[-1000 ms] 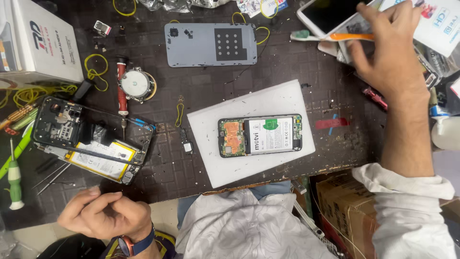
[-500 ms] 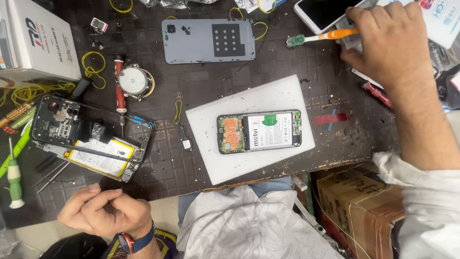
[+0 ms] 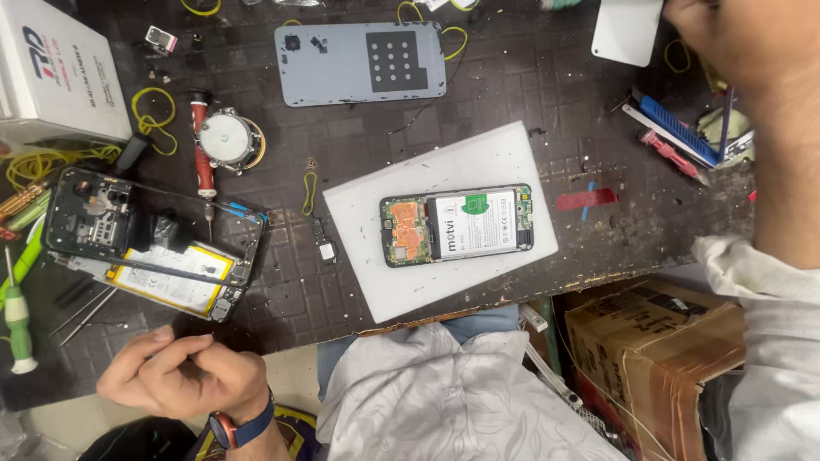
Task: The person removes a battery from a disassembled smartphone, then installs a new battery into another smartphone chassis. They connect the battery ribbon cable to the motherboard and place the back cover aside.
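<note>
An opened phone (image 3: 457, 224) with its battery and circuit board showing lies on a white pad (image 3: 401, 282) at the middle of the dark table. My left hand (image 3: 184, 384) rests at the near table edge, fingers curled shut, a watch on the wrist; nothing shows in it. It is closest to a second taken-apart phone (image 3: 145, 243) with a yellow battery. My right hand (image 3: 743, 43) reaches to the far right corner, its fingers cut off by the frame's top edge. A grey phone back cover (image 3: 359, 61) lies at the back.
A white box (image 3: 51, 77) stands at the far left. A round metal reel (image 3: 226, 139) and a red screwdriver (image 3: 202, 162) lie beside it. A green-handled screwdriver (image 3: 17, 316) is at the left edge, and blue tools (image 3: 679, 130) are at the right. A cardboard box (image 3: 658, 341) sits below the table.
My right hand has moved up and away to the frame's top right corner, and the orange-handled brush near it is out of view. My left hand has stayed put.
</note>
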